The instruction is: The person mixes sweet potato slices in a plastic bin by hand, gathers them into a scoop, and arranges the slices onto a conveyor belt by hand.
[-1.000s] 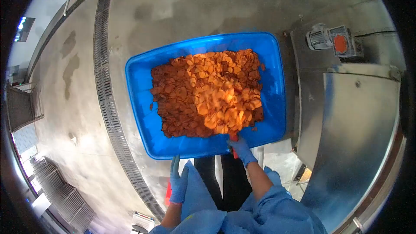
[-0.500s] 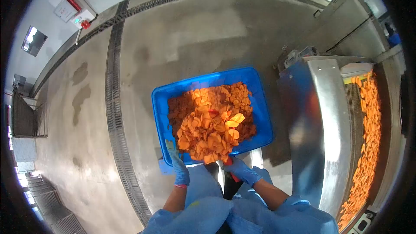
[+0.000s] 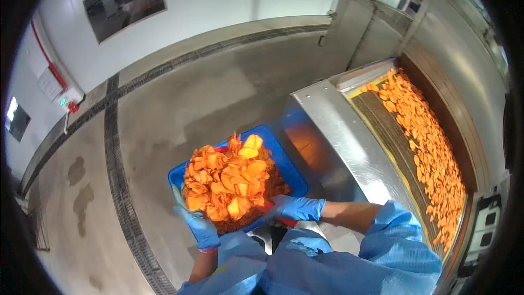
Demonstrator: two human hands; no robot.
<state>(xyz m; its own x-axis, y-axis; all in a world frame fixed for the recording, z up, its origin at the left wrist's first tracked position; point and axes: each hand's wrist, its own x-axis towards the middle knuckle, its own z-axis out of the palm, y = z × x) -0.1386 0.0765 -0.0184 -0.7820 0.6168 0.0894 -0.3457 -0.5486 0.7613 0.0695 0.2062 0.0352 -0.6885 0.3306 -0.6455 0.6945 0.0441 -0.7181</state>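
Note:
A heap of thin orange vegetable slices [image 3: 224, 180], looking like carrot or sweet potato, rises above a blue tub [image 3: 292, 166]. Under the heap is a red scoop [image 3: 267, 206], mostly hidden; only bits of its red edge show. My right hand [image 3: 297, 208], in a blue glove, is closed on the scoop at its near right side. My left hand [image 3: 201, 229], gloved too, cups the load from the near left, its fingers partly hidden by slices. More slices, darker in shadow, lie in the tub below.
To the right stands a steel machine [image 3: 338, 136] with a mesh conveyor belt [image 3: 382, 125]. Many orange slices [image 3: 423, 147] are spread along the belt's far side. A floor drain grate [image 3: 117, 164] runs along the left, and a white wall [image 3: 218, 0] with windows stands behind.
The heaped load has come up nearer to me, with both hands at it. My left hand has moved in from the tub's rim. The view has swung right, showing more of the belt.

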